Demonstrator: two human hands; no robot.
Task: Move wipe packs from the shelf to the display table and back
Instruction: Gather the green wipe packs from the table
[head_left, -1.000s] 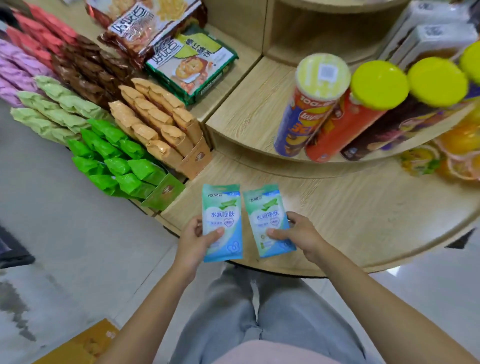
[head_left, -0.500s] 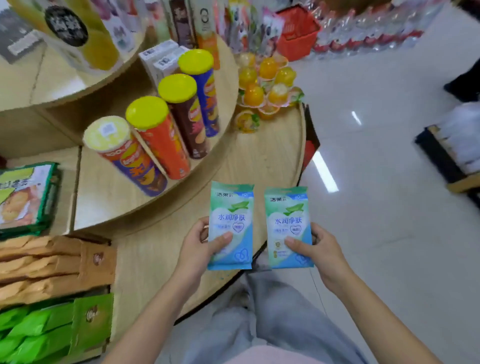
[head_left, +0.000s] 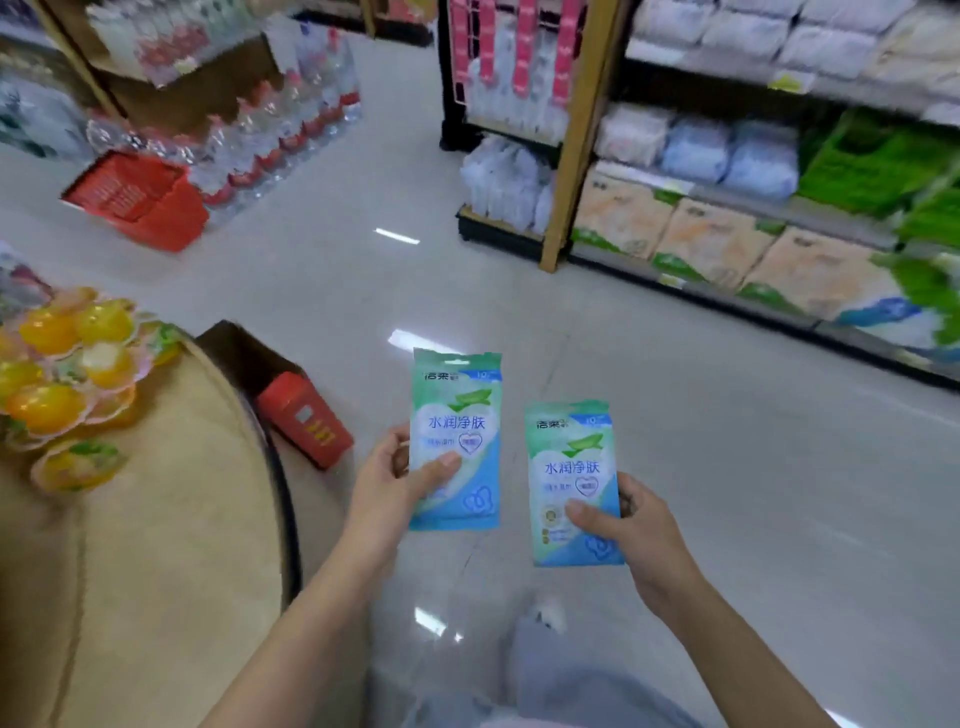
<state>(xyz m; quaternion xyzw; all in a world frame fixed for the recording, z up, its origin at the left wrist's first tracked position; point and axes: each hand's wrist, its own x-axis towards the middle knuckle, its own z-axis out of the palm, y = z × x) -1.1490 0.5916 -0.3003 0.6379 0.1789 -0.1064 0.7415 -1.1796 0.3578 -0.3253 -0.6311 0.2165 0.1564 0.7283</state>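
While the left hand grips one wipe pack by its lower left edge, thumb pressed across the front and fingers curled behind, the right hand pinches a second wipe pack at its lower right corner, thumb on the front. Both hands are thus clamped on a pack each, and they are apart, in the lower middle of the frame. The packs are upright with their printed faces toward the camera, green and blue with a white heart. The one in the left hand stands a little higher in the frame, and a narrow gap shows between the two. Both hang over the pale glossy floor.

The round wooden table fills the lower left of the frame, its dark edge just left of the left forearm. Clear cups of yellow fruit jelly are piled on it at the left edge. A red box lies low beside the table, near the left hand's pack. The shelf along the upper right carries blurred soft packages in white, blue, green and beige, well apart from the hands. At the upper left a red basket sits on the floor near rows of bottled water.
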